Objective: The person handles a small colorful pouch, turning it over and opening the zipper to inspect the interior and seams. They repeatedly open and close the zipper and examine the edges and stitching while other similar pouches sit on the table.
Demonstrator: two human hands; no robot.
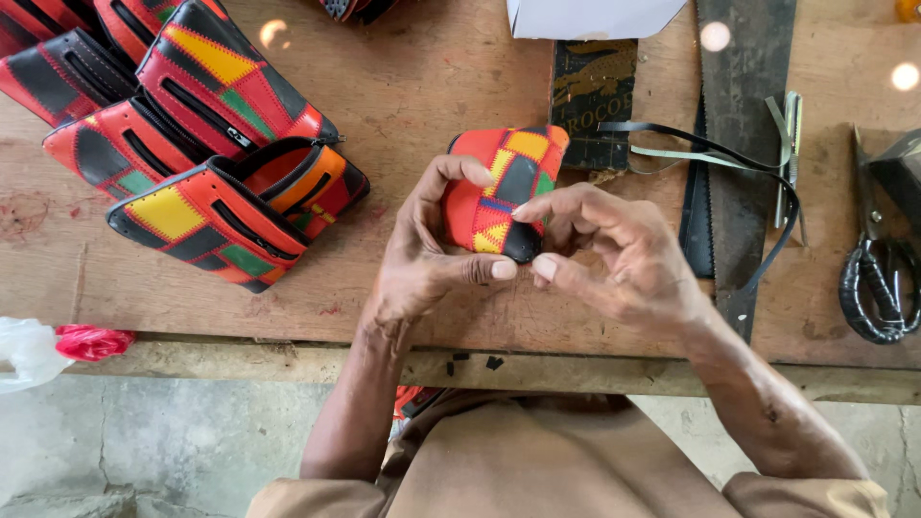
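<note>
The wooden bench (422, 86) carries everything here, and the small patchwork pouch (504, 187) in red, yellow, green and black sits near its front edge, lifted slightly between both hands. Left of the pouch lies a heap of finished zip pouches (206, 144) in the same colours; right of it run a saw blade (739, 125), a black strap (729, 158) and, farther right, black-handled scissors (883, 278). To work the pouch's lower corner well, it seems best to keep the body steady with one hand while the other pinches only the seam, pressing evenly so the patches do not pucker (a light grip suffices). The left hand (427, 254) curls partly closed around the pouch's left side, thumb meeting the corner. The right hand (614, 254) is nearly closed, fingertips pinching that dark corner, though what lies between them is probably hidden.
</note>
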